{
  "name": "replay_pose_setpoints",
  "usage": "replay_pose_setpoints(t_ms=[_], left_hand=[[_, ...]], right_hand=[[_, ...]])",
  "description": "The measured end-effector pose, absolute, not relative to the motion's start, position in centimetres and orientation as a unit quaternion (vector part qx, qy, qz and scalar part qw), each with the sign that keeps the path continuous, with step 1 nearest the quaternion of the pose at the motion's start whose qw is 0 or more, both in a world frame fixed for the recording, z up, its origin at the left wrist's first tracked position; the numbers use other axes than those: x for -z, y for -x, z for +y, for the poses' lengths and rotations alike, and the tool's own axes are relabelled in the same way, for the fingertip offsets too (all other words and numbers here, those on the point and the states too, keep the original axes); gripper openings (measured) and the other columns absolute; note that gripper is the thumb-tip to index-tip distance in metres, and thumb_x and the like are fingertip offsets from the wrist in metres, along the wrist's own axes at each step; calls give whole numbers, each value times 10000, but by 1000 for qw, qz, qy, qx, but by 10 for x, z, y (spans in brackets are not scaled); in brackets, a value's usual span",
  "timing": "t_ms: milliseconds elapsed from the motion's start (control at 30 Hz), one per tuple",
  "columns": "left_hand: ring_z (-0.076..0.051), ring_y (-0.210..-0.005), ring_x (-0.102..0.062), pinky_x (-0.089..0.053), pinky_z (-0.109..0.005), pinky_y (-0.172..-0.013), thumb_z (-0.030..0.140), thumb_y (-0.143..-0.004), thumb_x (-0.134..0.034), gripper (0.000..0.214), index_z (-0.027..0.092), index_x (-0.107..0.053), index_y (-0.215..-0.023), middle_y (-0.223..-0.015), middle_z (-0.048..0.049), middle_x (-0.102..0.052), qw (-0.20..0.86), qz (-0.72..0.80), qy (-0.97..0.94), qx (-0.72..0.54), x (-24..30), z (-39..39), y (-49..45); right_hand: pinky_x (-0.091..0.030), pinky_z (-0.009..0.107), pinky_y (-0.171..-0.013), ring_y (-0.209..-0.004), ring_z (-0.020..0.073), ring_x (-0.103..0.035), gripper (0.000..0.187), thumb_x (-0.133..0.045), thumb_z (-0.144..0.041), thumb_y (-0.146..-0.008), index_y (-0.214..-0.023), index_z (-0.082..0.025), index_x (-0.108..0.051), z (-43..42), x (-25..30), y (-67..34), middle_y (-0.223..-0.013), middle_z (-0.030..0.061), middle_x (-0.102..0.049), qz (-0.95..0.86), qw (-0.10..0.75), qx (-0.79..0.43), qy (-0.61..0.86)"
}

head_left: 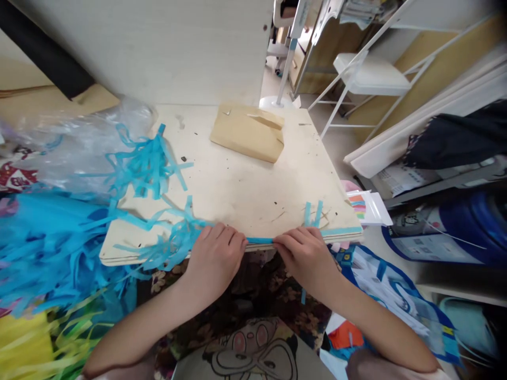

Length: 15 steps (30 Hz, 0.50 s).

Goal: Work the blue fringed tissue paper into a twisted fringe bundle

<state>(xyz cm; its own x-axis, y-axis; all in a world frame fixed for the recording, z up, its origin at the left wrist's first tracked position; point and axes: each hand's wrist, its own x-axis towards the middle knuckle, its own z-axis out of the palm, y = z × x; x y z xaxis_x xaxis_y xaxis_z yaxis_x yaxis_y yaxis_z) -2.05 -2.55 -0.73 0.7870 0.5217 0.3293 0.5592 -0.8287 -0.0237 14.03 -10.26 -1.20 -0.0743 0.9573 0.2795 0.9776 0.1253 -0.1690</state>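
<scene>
A narrow light-blue strip (260,240) runs along the front edge of the pale wooden board (245,195), stretched between my two hands. My left hand (217,253) is closed on its left part, fingers curled at the board's edge. A short way to the right, my right hand (304,256) pinches the strip between thumb and fingers. Left of my left hand, a tangle of blue fringe (174,240) hangs over the edge. Two short blue strip ends (312,212) stick up on the board beyond my right hand. Both palms are hidden.
A folded tan paper piece (247,132) lies at the back of the board. More blue fringe (146,163), clear plastic (91,148) and a blue heap (47,243) are at the left, above yellow strips (27,338). A white folding chair (372,76) and blue bucket (451,227) stand right.
</scene>
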Motion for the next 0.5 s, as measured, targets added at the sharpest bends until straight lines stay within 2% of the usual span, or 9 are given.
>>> replay_pose_setpoints(t_ms=[133,267,500], left_hand=[[-178,-590,-471,-280,-300,-540,184,-734,-454,164,162,-555,-606,-558,-19,-539,66,-296,942,144,4,-27,18],[-181,-588,-472,-284,-299,-545,170,-719,-466,149,166,-541,-590,-549,-19,-530,80,-297,941,139,3,-28,18],[-190,-581,-464,-272,-299,-530,145,-693,-491,100,163,-534,-604,-567,-28,-537,118,-310,933,142,8,-28,16]], right_hand=[[-271,288,-660,-645,140,-449,132,-451,-176,-763,-726,-158,-576,-107,10,-145,-656,26,-570,-753,102,92,644],[-260,305,-704,-659,137,-428,103,-463,-174,-749,-738,-184,-565,-107,13,-139,-689,7,-569,-765,102,148,619],[-239,309,-685,-671,151,-415,131,-434,-190,-760,-693,-190,-546,-82,9,-123,-696,12,-561,-777,92,110,613]])
